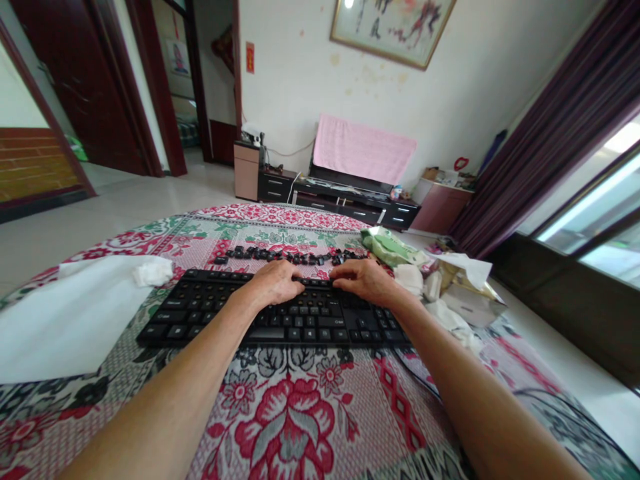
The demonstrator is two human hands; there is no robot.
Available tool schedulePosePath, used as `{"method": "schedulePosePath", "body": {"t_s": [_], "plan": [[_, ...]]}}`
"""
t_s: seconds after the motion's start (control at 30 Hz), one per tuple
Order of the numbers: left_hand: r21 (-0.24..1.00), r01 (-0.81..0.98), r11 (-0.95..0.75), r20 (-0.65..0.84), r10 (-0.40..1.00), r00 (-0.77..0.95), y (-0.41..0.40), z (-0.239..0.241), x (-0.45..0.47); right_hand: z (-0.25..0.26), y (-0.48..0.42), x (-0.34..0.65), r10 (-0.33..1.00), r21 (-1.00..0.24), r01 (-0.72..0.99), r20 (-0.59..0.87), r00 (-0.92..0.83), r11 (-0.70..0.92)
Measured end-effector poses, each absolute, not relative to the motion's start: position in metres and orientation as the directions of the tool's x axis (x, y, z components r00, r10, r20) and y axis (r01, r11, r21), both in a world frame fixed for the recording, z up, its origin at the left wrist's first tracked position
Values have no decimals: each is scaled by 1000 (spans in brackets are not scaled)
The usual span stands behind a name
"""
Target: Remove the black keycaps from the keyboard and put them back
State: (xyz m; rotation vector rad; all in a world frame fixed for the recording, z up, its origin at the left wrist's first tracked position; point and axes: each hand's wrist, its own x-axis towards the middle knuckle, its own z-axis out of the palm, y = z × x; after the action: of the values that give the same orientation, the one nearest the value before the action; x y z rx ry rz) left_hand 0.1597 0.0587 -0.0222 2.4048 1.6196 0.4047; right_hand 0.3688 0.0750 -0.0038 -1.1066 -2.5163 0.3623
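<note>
A black keyboard lies on the table, and several of its key positions show bare, without caps. My left hand rests over its upper middle, fingers bent together at the top row; whatever is in them is too small to make out. Just to the right, my right hand reaches the same row, its thumb and fingertips brought close together at the back edge. Any small piece between them is hidden. Behind the keyboard, loose black keycaps lie in a long uneven line.
White paper with a crumpled tissue lies at the left. A green packet, more tissues and a tissue box stand at the right. A black cable runs across the flowered tablecloth.
</note>
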Motion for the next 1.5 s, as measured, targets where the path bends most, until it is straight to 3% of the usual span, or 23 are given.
{"method": "schedulePosePath", "body": {"t_s": [0.33, 0.63, 1.2, 1.33, 1.43, 1.5], "plan": [[325, 868, -374, 87, 926, 367, 58, -21, 159, -5, 75, 368, 752, -321, 682, 221, -621, 657], [323, 875, -360, 57, 931, 362, 58, -19, 160, 0, 75, 365, 779, -379, 699, 105, -618, 606], [299, 888, -349, 35, 934, 355, 56, -15, 162, -7, 84, 371, 788, -438, 670, 174, -591, 599], [296, 892, -342, 33, 937, 348, 55, -15, 161, -4, 123, 382, 857, -311, 814, 343, -385, 490], [292, 895, -338, 39, 939, 342, 57, -17, 161, -2, 158, 386, 914, -143, 929, 282, -293, 342], [282, 898, -339, 50, 939, 339, 58, -18, 161, -3, 175, 384, 927, -105, 940, 236, -292, 323]]}}
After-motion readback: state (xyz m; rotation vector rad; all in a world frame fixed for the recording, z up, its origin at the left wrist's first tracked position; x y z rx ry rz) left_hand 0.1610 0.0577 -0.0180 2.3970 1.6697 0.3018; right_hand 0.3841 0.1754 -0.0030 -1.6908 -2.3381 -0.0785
